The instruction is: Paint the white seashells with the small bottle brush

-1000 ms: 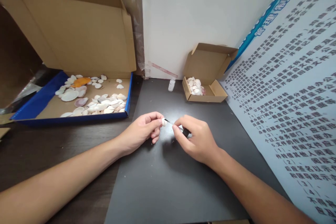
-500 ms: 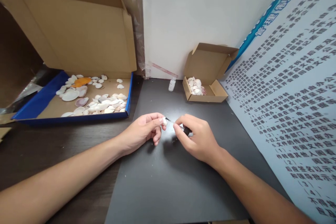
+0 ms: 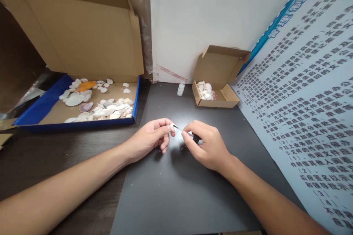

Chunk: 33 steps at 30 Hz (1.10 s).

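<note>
Over a dark mat (image 3: 176, 191), left hand (image 3: 150, 137) pinches small white shell (image 3: 172, 127); right hand (image 3: 205, 143) grips brush (image 3: 190, 135).

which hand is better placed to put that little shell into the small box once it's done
Left, probably. The left hand already pinches the small shell, while the right hand is occupied with the thin brush. The small box lies ahead, right of both hands.

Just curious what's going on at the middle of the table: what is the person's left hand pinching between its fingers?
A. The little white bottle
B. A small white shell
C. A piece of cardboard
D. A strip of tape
B: the left hand pinches a small white shell at its fingertips, while the right hand points a thin black-handled brush at it; the little bottle stands untouched near the wall.
</note>
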Motion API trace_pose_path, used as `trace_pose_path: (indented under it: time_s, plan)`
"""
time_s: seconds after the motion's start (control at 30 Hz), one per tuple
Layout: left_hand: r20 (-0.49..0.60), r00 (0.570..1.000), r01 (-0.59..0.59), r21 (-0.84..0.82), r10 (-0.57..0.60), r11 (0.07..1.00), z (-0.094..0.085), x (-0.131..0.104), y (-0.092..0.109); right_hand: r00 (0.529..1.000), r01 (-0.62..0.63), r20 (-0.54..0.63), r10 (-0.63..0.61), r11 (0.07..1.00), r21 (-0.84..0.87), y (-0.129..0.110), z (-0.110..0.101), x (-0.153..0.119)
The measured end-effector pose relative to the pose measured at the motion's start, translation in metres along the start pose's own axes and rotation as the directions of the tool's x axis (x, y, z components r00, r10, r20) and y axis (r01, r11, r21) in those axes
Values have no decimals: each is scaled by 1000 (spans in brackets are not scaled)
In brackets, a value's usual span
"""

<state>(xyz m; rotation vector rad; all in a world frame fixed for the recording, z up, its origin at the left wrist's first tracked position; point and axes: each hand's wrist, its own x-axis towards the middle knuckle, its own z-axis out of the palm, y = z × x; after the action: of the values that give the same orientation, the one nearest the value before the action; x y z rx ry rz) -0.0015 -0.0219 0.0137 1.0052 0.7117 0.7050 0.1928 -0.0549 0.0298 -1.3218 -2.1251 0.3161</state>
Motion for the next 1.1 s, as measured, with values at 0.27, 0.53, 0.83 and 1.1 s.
trace_pose_path:
  time_s: [0.27, 0.53, 0.83, 1.1]
  plan:
    - [-32, 999, -13, 48, 14, 999, 3, -4, 2, 999, -35, -31, 35, 999, 12, 4, 3, 2]
    - [-102, 989, -96, 112, 107, 989, -7, 6, -1, 997, -53, -37, 64, 967, 247, 7, 17, 15]
    - [-103, 992, -70, 91, 79, 993, -8, 5, 1, 991, -57, -97, 96, 937, 344, 16, 20, 26]
    - [-76, 993, -76, 139, 87, 987, -12, 4, -1, 985, -30, -153, 79, 954, 298, 16, 18, 21]
